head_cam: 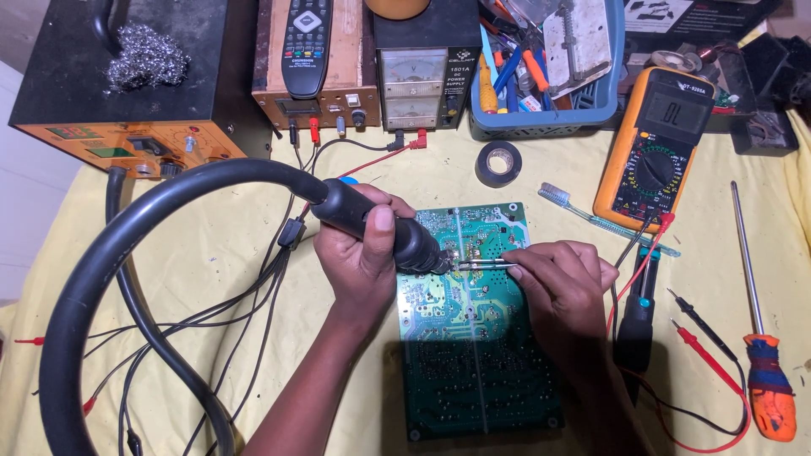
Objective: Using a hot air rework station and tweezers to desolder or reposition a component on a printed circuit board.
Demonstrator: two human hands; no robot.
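Under my hands: green circuit board (473,338).
L hand (359,253): gripping hot-air handpiece (380,228).
R hand (562,283): pinching tweezers (481,265) w/ fingertips.
Risk: I'm heating close by; lingering could lift pads.

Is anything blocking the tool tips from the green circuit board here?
Nothing visible does. The left hand points the black hot-air nozzle and the right hand holds metal tweezers directly over the green circuit board; whether they touch it is unclear.

Left hand (363,253): forearm entered from the near edge, wrist raised, fingers curled shut in a fist grip, thumb laid on top. Right hand (562,279): just right of it, palm down, fingertips pinched together, pointing left.
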